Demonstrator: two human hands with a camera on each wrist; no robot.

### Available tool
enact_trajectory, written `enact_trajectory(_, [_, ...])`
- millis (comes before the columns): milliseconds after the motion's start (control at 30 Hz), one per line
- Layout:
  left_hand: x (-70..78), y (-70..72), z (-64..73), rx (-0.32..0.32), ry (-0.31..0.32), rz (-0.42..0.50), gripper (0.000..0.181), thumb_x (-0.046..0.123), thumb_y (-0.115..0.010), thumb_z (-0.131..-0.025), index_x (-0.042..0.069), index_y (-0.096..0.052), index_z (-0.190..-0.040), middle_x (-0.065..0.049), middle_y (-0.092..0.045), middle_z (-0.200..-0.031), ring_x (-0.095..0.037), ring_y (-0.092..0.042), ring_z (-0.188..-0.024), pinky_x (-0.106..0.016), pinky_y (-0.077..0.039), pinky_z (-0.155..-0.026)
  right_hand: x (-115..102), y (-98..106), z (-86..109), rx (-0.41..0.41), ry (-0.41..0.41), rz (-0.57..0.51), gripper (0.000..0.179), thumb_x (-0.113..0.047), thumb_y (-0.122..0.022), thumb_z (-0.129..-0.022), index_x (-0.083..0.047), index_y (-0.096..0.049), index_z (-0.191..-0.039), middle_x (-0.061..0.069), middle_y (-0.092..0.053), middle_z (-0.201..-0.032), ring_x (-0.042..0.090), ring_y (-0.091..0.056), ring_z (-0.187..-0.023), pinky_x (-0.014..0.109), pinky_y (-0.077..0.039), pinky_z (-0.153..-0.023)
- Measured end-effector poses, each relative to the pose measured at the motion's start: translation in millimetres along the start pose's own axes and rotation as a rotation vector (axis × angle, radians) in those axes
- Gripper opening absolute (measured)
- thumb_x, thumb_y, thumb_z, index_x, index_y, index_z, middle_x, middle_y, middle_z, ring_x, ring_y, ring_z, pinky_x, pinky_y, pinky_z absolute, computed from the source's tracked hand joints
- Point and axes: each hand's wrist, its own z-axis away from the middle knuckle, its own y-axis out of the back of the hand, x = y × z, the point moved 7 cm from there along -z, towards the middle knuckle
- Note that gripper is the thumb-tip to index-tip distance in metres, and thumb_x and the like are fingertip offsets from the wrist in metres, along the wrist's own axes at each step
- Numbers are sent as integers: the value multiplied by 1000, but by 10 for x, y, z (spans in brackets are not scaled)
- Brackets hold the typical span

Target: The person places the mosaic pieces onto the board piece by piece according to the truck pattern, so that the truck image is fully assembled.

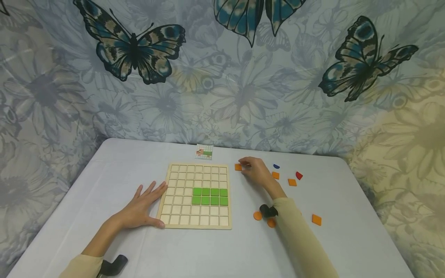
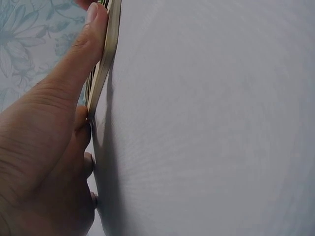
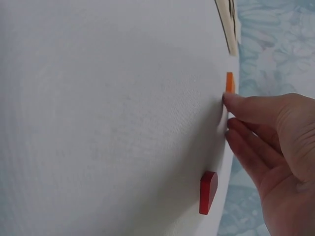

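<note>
A wooden grid board (image 1: 176,220) lies flat on the table, with several green square tiles (image 1: 206,200) in two rows on its right side. My left hand (image 1: 140,210) rests spread along the board's left edge, thumb at the near corner and fingertips at the side. In the left wrist view its thumb (image 2: 81,54) lies against the wooden rim. To the right of the board, my right hand (image 1: 259,170) pinches an orange square tile (image 1: 238,167) between thumb and forefinger. Its thumb is at that tile (image 3: 229,81) in the right wrist view; the forefinger is mostly hidden there.
A small picture card (image 1: 204,151) lies behind the board. Right of the board are loose orange squares (image 1: 292,182), two orange discs (image 1: 257,216), a blue piece (image 1: 276,166) and a red piece (image 1: 299,175). A butterfly-patterned wall covering (image 1: 243,100) borders the table (image 1: 215,255).
</note>
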Motion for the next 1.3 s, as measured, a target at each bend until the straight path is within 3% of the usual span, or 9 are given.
enact_trajectory(267, [13, 0, 4, -2, 5, -3, 125, 68, -79, -58, 4, -29, -153, -15, -23, -160, -45, -11, -147, -66, 5, -114, -6, -43, -46, -38, 17, -6, 36, 7, -70, -84, 3, -65, -120, 16, -68, -117, 30, -64, -108, 40, -53, -94])
enact_trajectory(833, [20, -9, -5, -13, 11, -4, 127, 69, -79, -58, 4, -28, -154, -15, -22, -160, -45, -9, -147, -66, 6, -113, -69, -29, -4, -35, 22, 21, 33, 7, -71, -83, 3, -67, -116, 15, -70, -110, 28, -66, -103, 38, -55, -90])
enact_trajectory(1033, [15, 3, -13, -26, 16, 3, 128, 69, -79, -57, 4, -27, -154, -15, -22, -160, -46, -9, -147, -66, 6, -113, -194, 32, 48, -25, 27, 38, 32, 3, -72, -85, 1, -68, -116, 13, -70, -113, 27, -67, -102, 38, -55, -89])
enact_trajectory(1300, [3, -5, -28, -42, 18, -1, 129, 69, -79, -55, 5, -27, -154, -15, -22, -160, -46, -9, -146, -66, 6, -113, -383, 64, 117, -11, 104, 10, 33, 6, -73, -82, 3, -69, -115, 14, -70, -112, 28, -67, -101, 37, -56, -88])
